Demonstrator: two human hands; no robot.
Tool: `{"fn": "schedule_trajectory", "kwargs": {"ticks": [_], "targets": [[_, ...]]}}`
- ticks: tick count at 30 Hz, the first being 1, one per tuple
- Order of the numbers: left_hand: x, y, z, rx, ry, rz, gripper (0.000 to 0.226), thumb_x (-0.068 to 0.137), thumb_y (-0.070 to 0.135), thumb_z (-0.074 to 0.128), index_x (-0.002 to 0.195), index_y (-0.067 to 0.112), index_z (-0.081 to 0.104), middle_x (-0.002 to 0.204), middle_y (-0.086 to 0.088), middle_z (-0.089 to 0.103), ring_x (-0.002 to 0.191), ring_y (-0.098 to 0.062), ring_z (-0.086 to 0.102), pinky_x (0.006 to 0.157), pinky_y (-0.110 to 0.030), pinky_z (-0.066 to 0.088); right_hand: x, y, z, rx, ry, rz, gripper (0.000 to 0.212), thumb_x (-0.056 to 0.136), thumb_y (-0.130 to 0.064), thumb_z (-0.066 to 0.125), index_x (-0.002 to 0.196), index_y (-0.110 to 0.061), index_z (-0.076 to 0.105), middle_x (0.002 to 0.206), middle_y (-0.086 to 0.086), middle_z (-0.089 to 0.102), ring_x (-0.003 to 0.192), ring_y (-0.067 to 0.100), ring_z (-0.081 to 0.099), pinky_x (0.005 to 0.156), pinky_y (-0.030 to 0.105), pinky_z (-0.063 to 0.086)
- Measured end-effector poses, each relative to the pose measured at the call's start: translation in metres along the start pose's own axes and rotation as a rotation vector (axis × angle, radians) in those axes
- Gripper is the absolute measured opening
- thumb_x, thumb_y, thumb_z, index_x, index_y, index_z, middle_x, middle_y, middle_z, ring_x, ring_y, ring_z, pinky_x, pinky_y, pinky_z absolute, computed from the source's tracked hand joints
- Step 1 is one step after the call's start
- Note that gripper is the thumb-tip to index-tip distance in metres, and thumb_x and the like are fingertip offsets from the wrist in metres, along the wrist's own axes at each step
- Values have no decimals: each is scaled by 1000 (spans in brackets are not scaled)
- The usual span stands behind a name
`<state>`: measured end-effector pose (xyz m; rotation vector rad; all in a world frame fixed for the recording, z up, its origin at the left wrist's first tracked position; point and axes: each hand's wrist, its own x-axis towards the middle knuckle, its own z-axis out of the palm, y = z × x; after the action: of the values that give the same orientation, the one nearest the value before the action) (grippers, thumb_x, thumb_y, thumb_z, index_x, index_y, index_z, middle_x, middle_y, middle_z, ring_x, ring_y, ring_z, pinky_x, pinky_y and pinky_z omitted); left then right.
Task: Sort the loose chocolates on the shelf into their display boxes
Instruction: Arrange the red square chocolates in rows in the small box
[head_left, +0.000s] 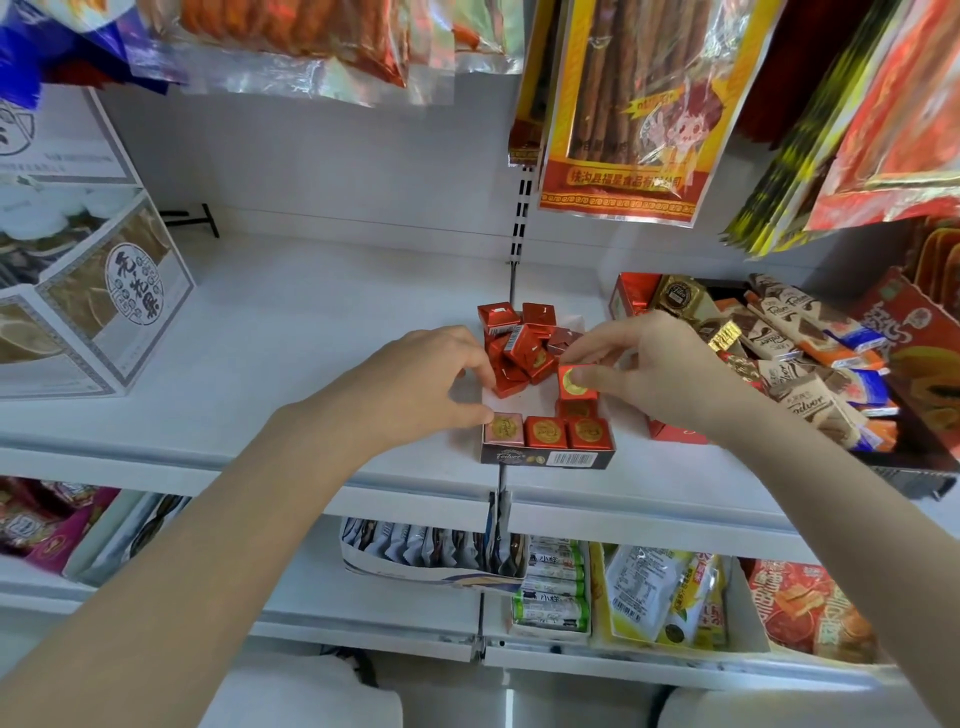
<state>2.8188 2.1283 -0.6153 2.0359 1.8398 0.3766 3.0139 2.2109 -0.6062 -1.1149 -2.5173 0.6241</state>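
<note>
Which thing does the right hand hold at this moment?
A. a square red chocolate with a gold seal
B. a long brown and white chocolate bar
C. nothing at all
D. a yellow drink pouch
A: the right hand pinches a square red chocolate with a gold seal, just above the small display box at the shelf's front edge.

You have a single wide-angle view from your head, looking forward and down at the white shelf (291, 332) from close range, near enough that both forearms fill the lower frame (straight lines bow toward the edges). Hanging packets crowd the top, lower shelves the bottom.
</note>
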Motion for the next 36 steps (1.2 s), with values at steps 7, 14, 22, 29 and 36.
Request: {"fn": "schedule_trajectory", "kwargs": {"ticks": [7, 14, 22, 29, 36], "targets": [[-2, 1, 0, -16, 0, -5, 26, 81, 30, 64, 107, 24, 63, 118, 8, 53, 108, -11, 48, 99, -36, 40, 2, 7, 5, -262, -130, -41, 20, 84, -29, 61, 99, -20, 71, 101, -4, 66, 96, 18, 51, 90, 34, 44], [-2, 1, 2, -26, 4, -7, 26, 81, 31, 64, 106, 25, 62, 117, 8, 53, 106, -9, 49, 98, -36, 41, 9, -2, 5, -278, 39, -111, 27, 85, -30, 59, 109, -19, 66, 107, -1, 65, 93, 12, 42, 89, 20, 24], [-3, -2, 3, -32, 19, 4, 24, 81, 32, 64, 104, 25, 62, 113, 8, 53, 105, -11, 49, 96, -36, 41, 35, -18, 38, -243, 158, -92, 45, 78, -16, 66, 122, -14, 54, 108, 9, 57, 101, 26, 51, 88, 35, 41], [-1, -1, 2, -43, 25, 14, 22, 80, 30, 65, 102, 25, 63, 110, 8, 53, 102, -10, 49, 95, -34, 41, 27, -19, 18, 355, -22, 52, 35, 79, 2, 62, 103, -21, 56, 93, -2, 66, 82, 15, 69, 71, 26, 58], [-1, -2, 3, -75, 23, 1, 22, 79, 28, 67, 101, 24, 64, 109, 8, 55, 101, -11, 52, 95, -35, 42, 14, -21, 5, 866, -84, 89, 25, 77, 0, 64, 96, -15, 61, 103, 1, 62, 88, 16, 67, 81, 31, 55]]}}
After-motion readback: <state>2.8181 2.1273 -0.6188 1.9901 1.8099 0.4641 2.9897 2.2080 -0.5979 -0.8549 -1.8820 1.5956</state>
